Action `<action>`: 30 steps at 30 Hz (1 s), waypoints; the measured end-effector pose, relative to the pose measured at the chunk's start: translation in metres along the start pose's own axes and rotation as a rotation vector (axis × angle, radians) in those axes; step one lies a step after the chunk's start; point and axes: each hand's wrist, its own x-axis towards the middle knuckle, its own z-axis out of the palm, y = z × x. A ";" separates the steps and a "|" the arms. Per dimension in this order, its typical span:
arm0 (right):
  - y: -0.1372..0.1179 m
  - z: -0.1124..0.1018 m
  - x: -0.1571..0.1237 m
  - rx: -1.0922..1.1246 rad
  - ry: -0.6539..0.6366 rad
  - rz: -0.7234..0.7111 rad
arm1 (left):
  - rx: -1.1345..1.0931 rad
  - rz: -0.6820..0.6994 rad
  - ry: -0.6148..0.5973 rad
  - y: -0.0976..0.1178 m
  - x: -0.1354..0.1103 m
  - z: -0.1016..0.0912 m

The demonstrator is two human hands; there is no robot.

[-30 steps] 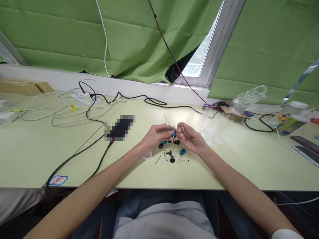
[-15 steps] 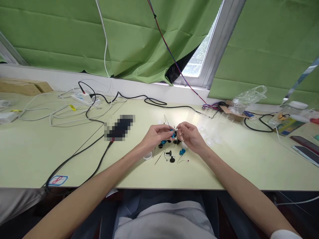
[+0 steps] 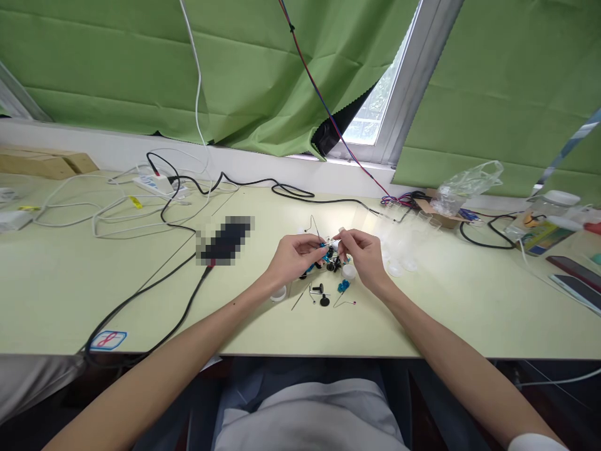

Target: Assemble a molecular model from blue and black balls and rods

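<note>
My left hand (image 3: 293,258) is closed, its thumb and fingers pinching a small blue part (image 3: 323,247) above the table. Just to the right, my right hand (image 3: 365,254) has thumb and index finger together at a tiny pale piece I cannot make out. Beneath the hands lies a cluster of blue and black parts (image 3: 331,265), partly hidden by the fingers. A white round cap (image 3: 348,272) sits by my right hand. Closer to me are another blue piece (image 3: 344,286), a black disc-headed part (image 3: 324,300) and thin bent metal rods (image 3: 300,297).
A second white cap (image 3: 278,294) lies below my left wrist. Left of it is a pixelated dark device (image 3: 228,241) with a black cable (image 3: 188,307). Clear plastic cups (image 3: 397,263), a cardboard box (image 3: 446,216) and phones (image 3: 575,291) are at the right. A power strip (image 3: 157,185) stands behind.
My right hand has shifted slightly right and its fingers have lifted a little, uncovering more of the white cap and black parts. My left hand stays almost in place.
</note>
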 end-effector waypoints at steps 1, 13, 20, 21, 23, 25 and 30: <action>0.000 0.000 0.000 -0.007 0.001 0.001 | 0.009 0.000 0.011 0.000 0.000 0.001; 0.000 -0.001 0.000 -0.060 0.006 0.016 | 0.059 0.013 0.038 -0.001 -0.001 0.001; 0.000 0.000 0.000 -0.078 0.017 0.021 | 0.046 -0.011 0.032 -0.002 -0.001 0.001; 0.000 0.000 0.000 -0.079 0.018 0.020 | 0.047 -0.011 0.031 -0.002 -0.001 0.000; 0.000 0.000 -0.001 -0.081 0.018 0.020 | 0.050 -0.004 0.027 -0.003 -0.001 0.000; 0.000 0.000 -0.001 -0.085 0.020 0.020 | 0.052 0.003 0.022 -0.003 -0.001 0.000; 0.000 0.000 -0.001 -0.096 0.022 0.022 | 0.065 0.005 0.018 -0.002 -0.001 0.000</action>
